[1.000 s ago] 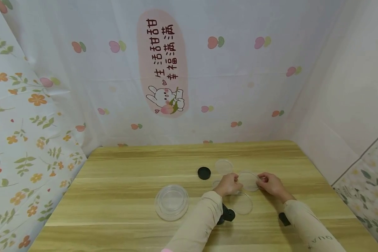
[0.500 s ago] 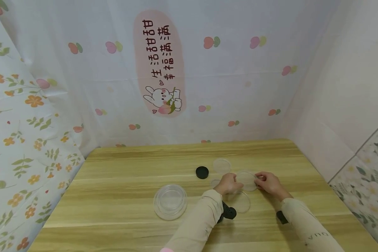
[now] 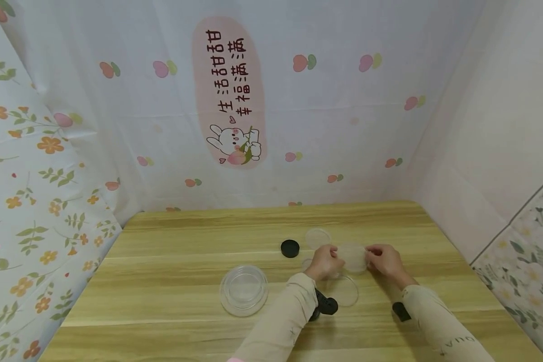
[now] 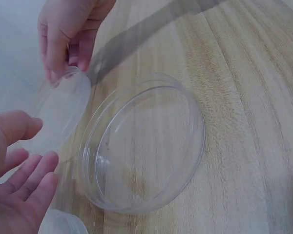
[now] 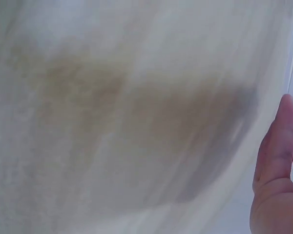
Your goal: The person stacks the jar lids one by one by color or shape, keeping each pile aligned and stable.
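1. Head view. Wood-grain tabletop (image 3: 163,261); hands work toward its right side, nearer the right edge than the left. Back edge runs well beyond them, white printed cloth (image 3: 366,125) behind. A wide stretch of wood lies between the left edge and the nested dishes.
2. Same view. Clear disc (image 3: 355,256) between left hand (image 3: 325,261) and right hand (image 3: 386,261), which has thumb and fingertips together on its right rim. Large clear dish (image 3: 357,295) sits just in front of the disc.
3. Same view, containers. Nested dishes left of the left arm: outer dish (image 3: 240,313) holds a smaller clear dish (image 3: 243,287). Black cap (image 3: 290,248), shallow and rimmed, near the left hand; inside too dark to read. Round clear piece (image 3: 318,238) beyond that hand.
4. Left wrist view. Disc tilted, just beside the large dish; right hand pinches its far rim. Left thumb and fingers stand apart by the near rim; cannot tell whether they touch it. Wood grain shows through the dish floor.
5. Right wrist view. Blurred surface fills most of it. Right hand at the right edge, fingers partly cut off; cannot tell its grip from here.
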Tool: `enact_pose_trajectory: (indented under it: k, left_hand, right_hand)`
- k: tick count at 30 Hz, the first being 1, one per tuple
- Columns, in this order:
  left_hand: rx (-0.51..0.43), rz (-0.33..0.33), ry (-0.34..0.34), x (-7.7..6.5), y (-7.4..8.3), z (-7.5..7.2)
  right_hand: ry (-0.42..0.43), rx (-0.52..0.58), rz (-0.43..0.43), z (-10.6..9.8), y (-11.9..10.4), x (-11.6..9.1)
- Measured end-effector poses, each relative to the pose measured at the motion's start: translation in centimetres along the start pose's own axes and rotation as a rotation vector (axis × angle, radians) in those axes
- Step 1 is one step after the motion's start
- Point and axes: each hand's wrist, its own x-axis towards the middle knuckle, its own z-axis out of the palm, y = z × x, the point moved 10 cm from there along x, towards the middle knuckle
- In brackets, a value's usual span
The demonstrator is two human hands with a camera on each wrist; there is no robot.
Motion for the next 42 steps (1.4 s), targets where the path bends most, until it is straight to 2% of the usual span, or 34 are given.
enact_pose_trajectory:
  k: [2, 3, 5, 7, 9, 11, 15, 17, 22, 35, 42]
  left_hand:
    - [-0.051, -0.021, 0.028, -2.1, 1.9, -2.0]
    - [-0.068, -0.057, 0.035, -3.0, 2.6, -2.9]
    - [-0.065, -0.039, 0.078, -4.0, 3.6, -4.3]
    - [-0.082, -0.029, 0.108, -4.6, 3.9, -5.2]
    - [-0.095, 0.009, 0.141, -4.8, 4.1, -6.0]
    - [-0.133, 0.038, 0.163, -4.9, 4.1, -6.7]
    - [-0.178, 0.061, 0.193, -5.0, 3.8, -8.0]
    - [-0.185, 0.059, 0.187, -4.9, 3.7, -8.4]
    - [-0.185, 0.043, 0.147, -5.1, 3.7, -9.1]
    - [-0.252, 0.071, 0.106, -5.9, 3.1, -12.1]
    - [-0.176, 0.090, 0.106, -6.5, 2.6, -14.4]
  right_hand:
    - [0.012, 0.008, -0.012, 0.0, -0.7, -0.1]
    - [0.014, 0.015, -0.016, 0.0, -1.0, -0.1]
    - [0.016, 0.047, -0.020, 0.2, -1.6, -0.1]
    - [0.024, 0.094, -0.042, 0.3, -2.1, -0.1]
    - [0.032, 0.150, -0.070, 0.4, -2.7, -0.1]
    - [0.038, 0.228, -0.133, 0.5, -3.6, -0.2]
    - [0.026, 0.250, -0.152, 0.9, -4.8, -0.2]
    - [0.023, 0.197, -0.108, 1.1, -5.1, -0.1]
    - [0.015, 0.152, -0.086, 1.4, -6.1, -0.2]
    - [-0.015, 0.193, -0.164, 3.5, -8.8, -0.1]
    - [-0.049, 0.237, -0.197, 5.2, -10.8, 0.1]
